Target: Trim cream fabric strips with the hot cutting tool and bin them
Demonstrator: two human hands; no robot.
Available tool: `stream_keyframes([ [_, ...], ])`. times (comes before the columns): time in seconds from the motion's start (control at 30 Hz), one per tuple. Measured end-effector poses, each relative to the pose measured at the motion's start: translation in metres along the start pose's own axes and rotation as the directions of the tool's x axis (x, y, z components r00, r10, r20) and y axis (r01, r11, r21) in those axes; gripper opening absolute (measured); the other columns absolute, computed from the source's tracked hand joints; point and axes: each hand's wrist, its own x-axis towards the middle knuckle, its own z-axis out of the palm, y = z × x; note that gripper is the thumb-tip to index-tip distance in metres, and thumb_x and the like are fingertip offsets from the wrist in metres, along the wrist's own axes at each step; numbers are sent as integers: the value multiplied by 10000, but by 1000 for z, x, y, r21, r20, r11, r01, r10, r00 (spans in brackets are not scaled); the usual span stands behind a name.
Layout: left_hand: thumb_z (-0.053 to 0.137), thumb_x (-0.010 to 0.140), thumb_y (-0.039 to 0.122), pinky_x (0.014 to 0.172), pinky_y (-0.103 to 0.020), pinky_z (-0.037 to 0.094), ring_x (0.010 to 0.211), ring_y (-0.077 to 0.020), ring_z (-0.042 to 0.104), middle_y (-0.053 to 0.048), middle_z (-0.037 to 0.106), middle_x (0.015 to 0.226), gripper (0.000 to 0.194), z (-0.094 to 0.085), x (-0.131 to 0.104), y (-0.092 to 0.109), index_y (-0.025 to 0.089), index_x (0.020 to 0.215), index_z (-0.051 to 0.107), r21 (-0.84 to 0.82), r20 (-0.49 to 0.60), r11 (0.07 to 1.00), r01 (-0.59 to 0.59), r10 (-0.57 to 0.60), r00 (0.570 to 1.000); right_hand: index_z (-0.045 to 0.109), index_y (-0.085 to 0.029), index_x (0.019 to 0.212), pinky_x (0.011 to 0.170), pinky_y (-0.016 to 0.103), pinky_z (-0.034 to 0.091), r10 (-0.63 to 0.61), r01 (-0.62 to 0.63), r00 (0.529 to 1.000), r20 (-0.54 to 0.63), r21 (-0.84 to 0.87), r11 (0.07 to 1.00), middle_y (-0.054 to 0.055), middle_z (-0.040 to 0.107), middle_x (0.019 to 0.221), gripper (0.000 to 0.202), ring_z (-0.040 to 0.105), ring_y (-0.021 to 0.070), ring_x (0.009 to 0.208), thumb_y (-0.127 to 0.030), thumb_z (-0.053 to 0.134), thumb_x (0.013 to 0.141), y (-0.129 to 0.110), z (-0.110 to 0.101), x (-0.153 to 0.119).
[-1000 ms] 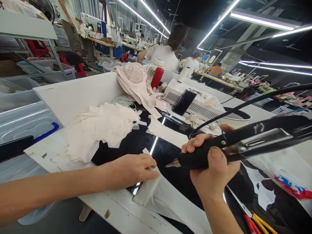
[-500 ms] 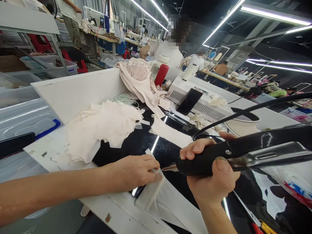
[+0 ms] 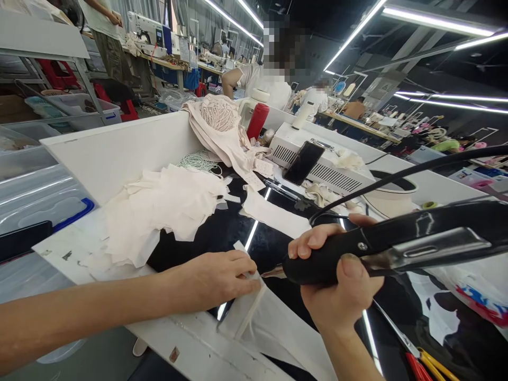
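Note:
My left hand (image 3: 226,280) is closed, its fingertips pinching the edge of a pale fabric strip (image 3: 248,309) near the table's front edge. A short white end of the strip sticks out beyond the fingers. My right hand (image 3: 341,280) is wrapped round a black corded hand tool (image 3: 317,264) with a long metal lever; its exact kind is unclear. A narrow metal part at the tool's left end sits close to my left fingertips; whether it touches the fabric I cannot tell. Beyond the hands lies a cut pale fabric piece (image 3: 273,211).
A pile of pale fabric pieces (image 3: 166,206) lies at left. Behind are a beige lace bra (image 3: 222,127), a red bottle (image 3: 257,120), a phone (image 3: 305,163) and a white vented box (image 3: 341,174). Scissors (image 3: 400,328) lie at right. The tool's black cord (image 3: 397,174) arches across.
The whole view has shifted slightly to the left. Both hands keep nearly the same pose, my left still on the fabric strip and my right still round the tool.

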Motion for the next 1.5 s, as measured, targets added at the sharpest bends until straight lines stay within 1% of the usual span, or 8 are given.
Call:
stream_keyframes([
  [0.33, 542, 1006, -31, 1016, -324, 589, 1131, -221, 670, -107, 700, 1191, 391, -8, -1, 1, 134, 1354, 611, -3, 54, 1000, -2, 2, 999, 611, -310, 1211, 537, 279, 579, -11, 10, 1000, 6, 42, 999, -71, 677, 784, 420, 635, 139, 590, -388, 848, 874, 3, 1, -2],
  [0.47, 547, 995, -35, 1042, -339, 584, 1174, -235, 672, -118, 707, 1227, 434, -8, -4, 0, 104, 1404, 593, 42, 55, 999, -6, 4, 998, 603, -310, 1213, 542, 276, 584, -11, 10, 1000, 23, 35, 999, -74, 677, 802, 399, 642, 133, 600, -382, 834, 896, 4, 1, -4],
  [0.63, 525, 1015, -23, 1089, -347, 574, 1218, -233, 671, -129, 710, 1247, 439, -7, -7, -1, 111, 1428, 589, 58, 86, 998, -11, 6, 996, 582, -302, 1216, 544, 294, 590, -18, 18, 999, 27, 6, 1000, -74, 663, 808, 401, 648, 136, 598, -410, 823, 913, 6, 1, -5],
  [0.9, 447, 967, -62, 1072, -365, 591, 1222, -257, 695, -146, 721, 1307, 482, -11, -6, 0, 84, 1402, 597, 118, 34, 992, -54, 50, 998, 561, -297, 1249, 556, 302, 584, -24, 23, 999, 47, 14, 1000, -63, 662, 837, 403, 658, 137, 612, -404, 805, 947, 9, -1, -6],
  [1.03, 434, 1002, -34, 1029, -375, 624, 1224, -271, 704, -160, 714, 1340, 453, -14, -9, 1, 87, 1405, 603, 126, 55, 991, -45, 38, 998, 564, -294, 1252, 557, 297, 568, -17, 15, 999, 47, 41, 999, -61, 670, 846, 409, 658, 135, 617, -388, 817, 945, 10, 0, -7],
  [1.2, 439, 1032, -20, 1025, -385, 635, 1229, -270, 708, -169, 707, 1361, 428, -15, -10, 3, 95, 1409, 607, 144, 56, 989, -32, 24, 998, 564, -297, 1249, 566, 301, 561, 7, -8, 1000, 28, 47, 999, -63, 669, 838, 443, 647, 135, 611, -435, 833, 925, 10, 2, -6],
  [1.37, 464, 1028, -12, 1028, -395, 633, 1232, -278, 702, -173, 700, 1357, 413, -13, -11, 3, 94, 1397, 614, 143, 62, 989, -26, 17, 998, 577, -289, 1252, 568, 290, 559, -8, 6, 1000, 24, 79, 997, -64, 685, 842, 429, 647, 125, 616, -415, 838, 936, 8, 4, -5],
  [1.5, 461, 1011, -28, 1049, -396, 625, 1270, -280, 682, -169, 680, 1392, 467, -12, -12, 2, 98, 1441, 595, 139, 91, 990, -22, 10, 996, 587, -286, 1248, 563, 286, 565, 4, -7, 999, 33, 95, 995, -58, 696, 837, 443, 653, 126, 620, -414, 859, 923, 9, 4, -6],
])
